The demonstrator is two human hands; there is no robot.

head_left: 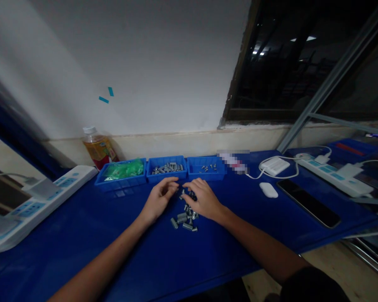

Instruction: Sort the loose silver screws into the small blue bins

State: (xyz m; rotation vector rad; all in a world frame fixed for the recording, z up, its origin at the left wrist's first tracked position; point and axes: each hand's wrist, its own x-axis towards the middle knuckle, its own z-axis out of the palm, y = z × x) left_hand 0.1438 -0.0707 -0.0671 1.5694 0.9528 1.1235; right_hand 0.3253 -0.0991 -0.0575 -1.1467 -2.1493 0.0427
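Note:
My left hand [159, 199] hovers just above the table in front of the middle bin, fingers curved and the thumb a little apart from them. Nothing shows between its fingertips. Facing it, my right hand [204, 200] reaches over the far end of a loose metal pile, with a gap between thumb and forefinger and small screws [188, 208] visible near them. The pile also holds several grey metal cylindrical pieces [182, 216]. Behind my hands, similar cylindrical pieces lie in the middle blue bin [151, 175], and a few small screws lie in the right blue bin [204, 174].
A left blue bin [113, 183] holds green plastic-wrapped material [126, 169], with a drink bottle [97, 147] behind it. Power strips [40, 205] flank the table. A white case [269, 190], a phone [308, 202] and a cabled white charger [274, 166] lie at right.

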